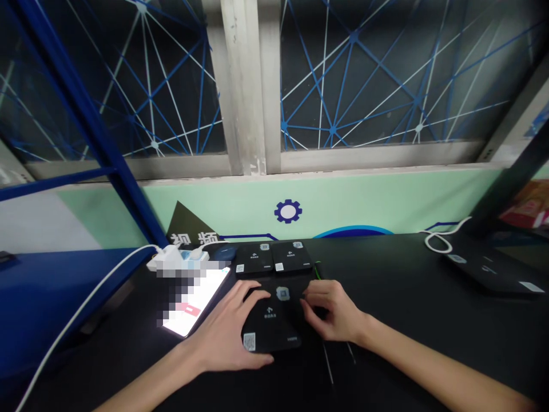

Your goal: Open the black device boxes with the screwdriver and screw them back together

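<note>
A flat black set-top box [274,320] with pale stickers and a white logo lies on the black table. My left hand [227,329] spans its left side, fingers at the far edge and thumb at the near edge, gripping it. At the box's right edge is my right hand [330,309], fingers curled into a pinch. Whatever may be between those fingertips is hidden. Two thin rods [328,363] show on the table below the right hand, and a small green strip [318,270] shows beyond it; I cannot tell what they belong to.
Two similar black boxes [254,260] [291,257] lie side by side behind. A lit phone [199,297] and a white power strip [189,260] with plugs are at the left. Another black box [489,272] and a white cable [441,246] lie at the right. The window wall [364,200] bounds the back.
</note>
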### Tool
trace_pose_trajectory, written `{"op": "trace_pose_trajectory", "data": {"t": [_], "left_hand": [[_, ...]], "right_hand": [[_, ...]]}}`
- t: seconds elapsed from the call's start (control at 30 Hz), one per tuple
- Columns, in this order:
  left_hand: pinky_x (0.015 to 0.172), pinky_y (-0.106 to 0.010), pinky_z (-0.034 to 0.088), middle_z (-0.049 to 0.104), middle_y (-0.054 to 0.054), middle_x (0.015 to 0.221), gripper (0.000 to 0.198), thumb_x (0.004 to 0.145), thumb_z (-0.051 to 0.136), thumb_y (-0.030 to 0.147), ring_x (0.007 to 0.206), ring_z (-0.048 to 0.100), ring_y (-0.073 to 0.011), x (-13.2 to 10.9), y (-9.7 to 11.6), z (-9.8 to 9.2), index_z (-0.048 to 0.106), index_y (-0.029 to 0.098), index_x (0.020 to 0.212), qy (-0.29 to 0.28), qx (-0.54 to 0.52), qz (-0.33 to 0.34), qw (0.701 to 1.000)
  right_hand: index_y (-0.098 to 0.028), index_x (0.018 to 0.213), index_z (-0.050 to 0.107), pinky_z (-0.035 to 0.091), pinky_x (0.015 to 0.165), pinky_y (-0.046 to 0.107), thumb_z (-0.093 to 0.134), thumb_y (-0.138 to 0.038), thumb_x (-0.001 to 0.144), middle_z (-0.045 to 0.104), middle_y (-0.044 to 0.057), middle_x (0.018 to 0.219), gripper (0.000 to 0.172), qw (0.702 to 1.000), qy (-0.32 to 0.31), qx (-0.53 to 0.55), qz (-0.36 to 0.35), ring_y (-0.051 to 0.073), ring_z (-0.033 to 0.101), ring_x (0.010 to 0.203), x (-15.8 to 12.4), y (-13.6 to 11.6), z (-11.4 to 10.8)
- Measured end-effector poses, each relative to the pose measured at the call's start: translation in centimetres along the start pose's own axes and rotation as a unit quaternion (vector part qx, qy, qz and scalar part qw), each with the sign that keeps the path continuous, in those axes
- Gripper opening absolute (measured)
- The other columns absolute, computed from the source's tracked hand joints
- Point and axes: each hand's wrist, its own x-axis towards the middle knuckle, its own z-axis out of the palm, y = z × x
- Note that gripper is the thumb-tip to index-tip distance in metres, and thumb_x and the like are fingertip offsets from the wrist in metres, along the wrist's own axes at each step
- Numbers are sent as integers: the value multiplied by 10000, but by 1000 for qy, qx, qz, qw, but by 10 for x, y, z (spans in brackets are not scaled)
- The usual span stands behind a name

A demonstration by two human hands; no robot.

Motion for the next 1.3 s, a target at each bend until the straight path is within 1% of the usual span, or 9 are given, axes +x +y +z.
{"op": "trace_pose_trajectory", "data": {"t": [0.17,0.23,0.27,0.37,0.47,0.6,0.7,0.97,1.3], "left_hand": [[1106,-533,407,421,-86,1469,928,594,855,586,1341,420,-364,-1,-4,4,470,315,1394,-42,-13,12,999],[1143,-565,344,404,-79,1505,875,670,786,667,1385,375,-373,2,-6,1,469,316,1406,-50,-7,25,998],[1151,-549,338,406,-72,1511,762,774,706,666,1391,380,-349,6,-7,-1,470,315,1408,-51,-8,32,998],[1126,-460,397,426,-58,1510,499,992,464,566,1374,428,-268,20,-6,-3,464,310,1421,8,5,16,1000],[1150,-475,358,427,-65,1524,462,1047,358,508,1418,381,-266,40,-8,3,458,297,1446,38,56,9,998],[1185,-552,263,393,-49,1566,461,1064,307,485,1464,311,-298,66,-17,17,457,320,1467,50,111,17,992],[1192,-566,229,389,-45,1574,474,1057,300,522,1473,295,-302,77,-23,24,488,339,1451,48,122,-1,991],[1205,-523,228,422,-18,1558,484,1056,284,538,1464,326,-263,81,-30,27,464,359,1468,43,100,-19,994],[1188,-526,268,445,-44,1540,486,1038,366,521,1439,365,-283,87,-32,34,451,332,1477,68,125,-7,990]], "right_hand": [[-195,697,571,446,644,320,495,-191,956,617,54,705,270,998,52,11,43,177,555,660,3,3,-1],[-194,781,613,462,705,343,501,-186,958,651,65,777,210,997,58,-2,46,193,575,728,5,4,-3],[-195,824,627,464,736,357,503,-180,957,667,69,819,183,997,55,-12,47,201,583,765,7,4,-4],[-197,923,642,448,801,390,502,-153,953,694,78,940,151,997,34,-43,56,218,596,860,10,5,-6],[-199,962,647,433,816,406,490,-124,945,700,78,986,175,996,17,-59,65,225,593,896,12,6,-7],[-202,923,669,440,795,408,535,-126,889,692,83,980,157,997,12,-61,48,232,577,871,11,4,-7],[-196,820,663,468,727,357,566,-127,835,671,76,889,121,998,2,-38,41,213,571,797,9,3,-6],[-180,745,607,488,659,285,524,-115,827,620,56,795,133,998,-29,20,50,167,592,700,7,1,-7],[-181,737,579,471,640,274,528,-133,850,597,46,765,132,998,-23,23,60,158,579,677,7,3,-5]]}}
